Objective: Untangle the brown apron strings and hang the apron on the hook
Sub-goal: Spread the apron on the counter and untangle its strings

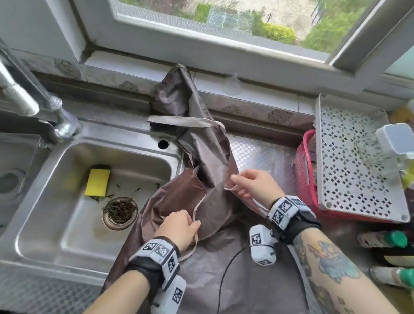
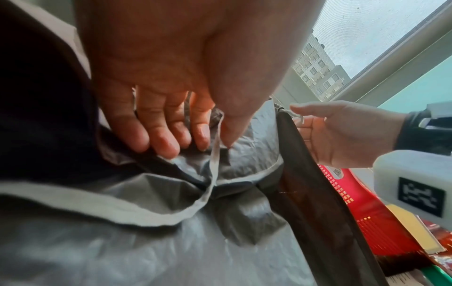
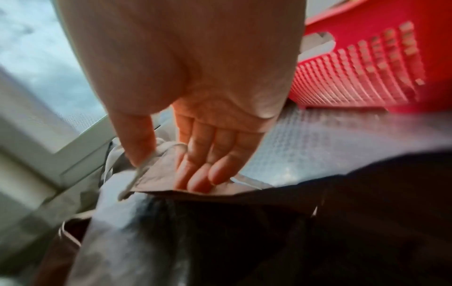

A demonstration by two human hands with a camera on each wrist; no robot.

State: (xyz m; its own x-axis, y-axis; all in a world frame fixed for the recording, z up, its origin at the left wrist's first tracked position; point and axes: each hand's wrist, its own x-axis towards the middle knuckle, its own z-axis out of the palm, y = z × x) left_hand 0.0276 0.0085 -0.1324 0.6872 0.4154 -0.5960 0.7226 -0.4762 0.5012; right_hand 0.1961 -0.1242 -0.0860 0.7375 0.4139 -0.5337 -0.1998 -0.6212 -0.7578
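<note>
Head view, frame centre: left hand (image 1: 180, 227) pinches one apron string (image 1: 197, 208), right hand (image 1: 255, 185) pinches another, spreading them to untangle the brown apron (image 1: 209, 205).

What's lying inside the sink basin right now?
Inside the sink: a yellow sponge, a strainer full of tea leaves, and loose leaves. The apron drapes over its right rim, hiding that edge.

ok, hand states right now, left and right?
Left hand: pinching an apron string.
Right hand: pinching another string loop of the apron.
</note>
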